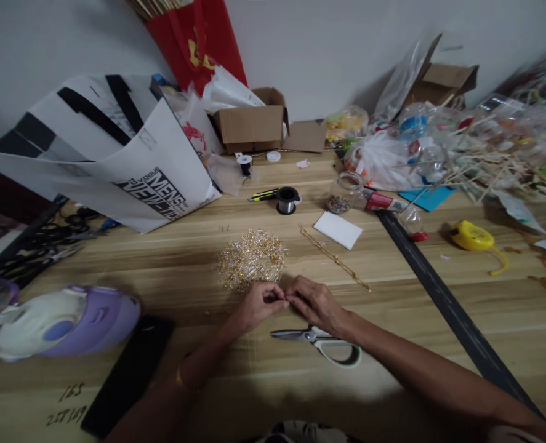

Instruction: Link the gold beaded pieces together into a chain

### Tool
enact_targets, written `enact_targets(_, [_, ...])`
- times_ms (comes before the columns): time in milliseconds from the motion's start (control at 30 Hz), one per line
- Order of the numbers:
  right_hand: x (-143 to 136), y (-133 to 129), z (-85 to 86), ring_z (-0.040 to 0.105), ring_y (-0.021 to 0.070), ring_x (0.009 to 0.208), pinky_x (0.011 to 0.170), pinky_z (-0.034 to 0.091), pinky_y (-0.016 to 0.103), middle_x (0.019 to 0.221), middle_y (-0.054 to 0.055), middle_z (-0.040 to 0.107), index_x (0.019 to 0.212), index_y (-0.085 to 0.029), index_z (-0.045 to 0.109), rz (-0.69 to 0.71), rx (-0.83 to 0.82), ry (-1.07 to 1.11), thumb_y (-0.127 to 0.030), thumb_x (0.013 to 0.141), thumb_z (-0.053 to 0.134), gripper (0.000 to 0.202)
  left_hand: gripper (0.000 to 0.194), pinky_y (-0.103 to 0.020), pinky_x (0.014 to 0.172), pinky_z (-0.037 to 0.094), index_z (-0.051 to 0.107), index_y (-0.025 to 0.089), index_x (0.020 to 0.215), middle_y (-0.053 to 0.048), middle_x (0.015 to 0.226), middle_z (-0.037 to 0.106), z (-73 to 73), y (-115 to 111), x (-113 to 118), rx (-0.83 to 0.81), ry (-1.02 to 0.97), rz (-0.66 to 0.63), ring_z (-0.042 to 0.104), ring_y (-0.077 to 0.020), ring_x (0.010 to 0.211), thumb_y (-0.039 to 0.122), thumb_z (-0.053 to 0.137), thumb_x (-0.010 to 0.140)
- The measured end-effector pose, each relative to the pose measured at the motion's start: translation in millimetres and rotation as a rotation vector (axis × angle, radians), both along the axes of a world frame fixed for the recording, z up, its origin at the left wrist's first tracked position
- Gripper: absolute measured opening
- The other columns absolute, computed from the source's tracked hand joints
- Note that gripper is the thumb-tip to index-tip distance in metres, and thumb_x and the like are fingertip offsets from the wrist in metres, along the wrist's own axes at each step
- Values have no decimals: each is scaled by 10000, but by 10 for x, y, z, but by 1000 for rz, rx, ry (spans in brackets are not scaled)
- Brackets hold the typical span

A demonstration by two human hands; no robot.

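My left hand (261,303) and my right hand (316,303) meet fingertip to fingertip near the middle of the wooden table. Both are pinched closed, and whatever lies between the fingertips is too small to make out. Just beyond my left hand sits a tangled heap of gold and clear beads on wire (253,258). Scissors with pale handles (316,339) lie below my right hand, blades pointing left. A gold beaded chain (336,258) is stretched out beyond my right hand, beside a white card (338,229).
Wire spool (287,200), yellow-black cutter (264,194) and bead jar (345,192) stand farther back. A purple-white bottle (69,321) and black case (129,375) lie left. Right are a yellow tape measure (472,236) and piled plastic and sticks. Paper bag (129,166), cardboard box (253,125) behind.
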State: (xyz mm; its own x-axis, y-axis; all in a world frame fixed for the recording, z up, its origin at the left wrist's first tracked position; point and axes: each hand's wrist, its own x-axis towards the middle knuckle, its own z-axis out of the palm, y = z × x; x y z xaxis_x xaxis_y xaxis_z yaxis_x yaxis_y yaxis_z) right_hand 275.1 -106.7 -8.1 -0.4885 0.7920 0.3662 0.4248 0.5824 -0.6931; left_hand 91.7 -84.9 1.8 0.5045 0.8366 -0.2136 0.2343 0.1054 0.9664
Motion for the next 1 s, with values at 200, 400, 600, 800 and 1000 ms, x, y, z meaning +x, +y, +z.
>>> enact_targets(200, [-3,-9,59,532,153,724,647,420,250,794,56,574,857,-177,537,47,-12,-20,-223,929,420,145,111,-184,518,380,536,135,615,24,568,517,-28,-30,17,102,76,-26,457,-78,529,194,617,665])
enact_targets(400, [-10,-36,96,529,156,708,641,414,259,790,57,573,860,-178,531,49,-28,-49,-221,924,424,132,141,-186,484,320,512,152,584,41,526,454,16,-64,20,263,187,-61,398,-80,506,194,563,709])
enact_targets(600, [-17,-38,114,511,137,659,607,395,240,741,33,555,825,-169,534,11,-103,-4,-205,903,453,118,176,-208,516,287,510,148,559,35,542,438,105,-79,28,382,302,-90,389,-91,537,145,529,734])
enact_targets(800, [-26,-21,78,485,117,609,554,371,216,699,8,553,793,-159,556,-45,-275,53,-284,893,486,174,210,-224,557,293,512,152,566,23,570,457,100,-83,31,438,330,-92,407,-106,570,171,507,775])
enact_targets(1000, [-31,-7,44,442,105,580,533,355,205,648,-9,513,766,-147,552,-70,-390,137,-362,875,518,244,243,-225,552,288,515,155,570,20,570,460,90,-88,35,422,303,-77,400,-111,567,210,495,806])
